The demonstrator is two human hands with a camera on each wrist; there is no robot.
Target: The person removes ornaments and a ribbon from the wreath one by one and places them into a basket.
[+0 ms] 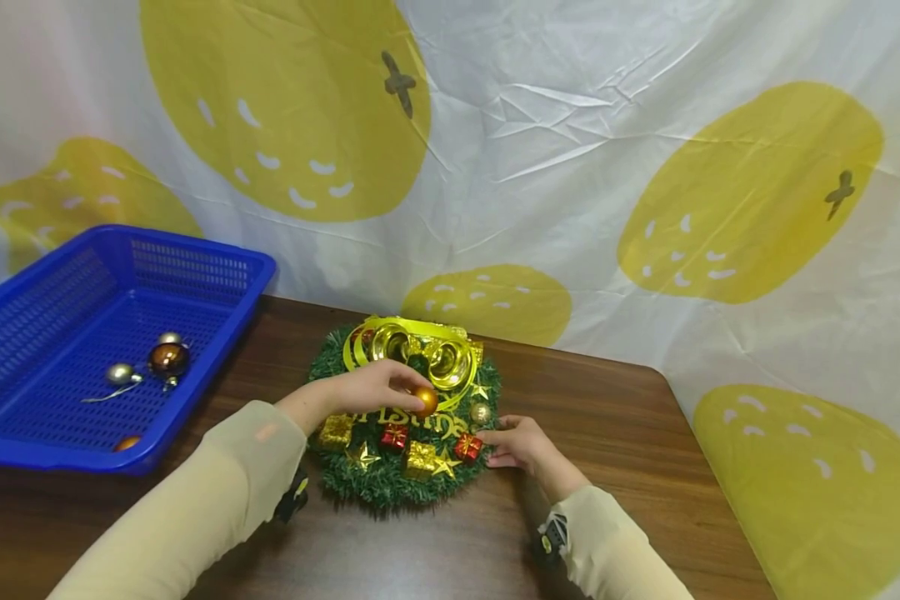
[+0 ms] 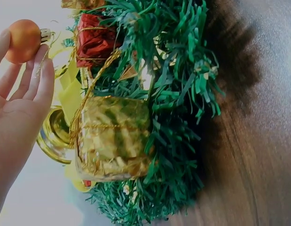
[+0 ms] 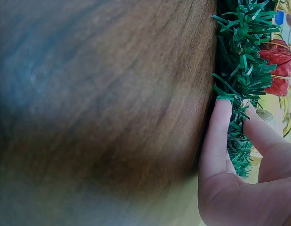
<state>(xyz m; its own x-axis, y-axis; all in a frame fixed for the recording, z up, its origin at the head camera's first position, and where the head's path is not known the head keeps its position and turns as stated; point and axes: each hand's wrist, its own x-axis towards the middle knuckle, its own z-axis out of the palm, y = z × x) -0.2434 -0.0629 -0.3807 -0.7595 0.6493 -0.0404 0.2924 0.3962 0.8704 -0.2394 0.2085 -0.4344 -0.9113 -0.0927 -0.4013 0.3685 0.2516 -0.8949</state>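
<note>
A green tinsel Christmas wreath (image 1: 378, 496) lies on the table, trimmed with gold bells (image 1: 450, 367), a yellow ribbon, gold lettering, stars, and red (image 3: 277, 66) and gold (image 2: 114, 136) gift boxes. Over its middle, my left hand (image 1: 363, 387) pinches an orange bauble (image 1: 426, 402) between thumb and fingers. The left wrist view shows the bauble's metal cap and gold loop of string pointing away from the palm. At the wreath's right edge my right hand (image 1: 525, 446) grips the tinsel, thumb on top and fingers low by the tabletop. Beside that thumb sits a small gold bauble (image 1: 481, 413).
A blue plastic basket (image 1: 251, 292) stands on the left of the table. Inside it are a brown bauble (image 1: 168, 358), two small pale gold baubles (image 1: 119, 373) and an orange one (image 1: 127, 443). Behind the brown wooden table (image 1: 607, 417) hangs a white curtain (image 1: 540, 167) with yellow fruit prints.
</note>
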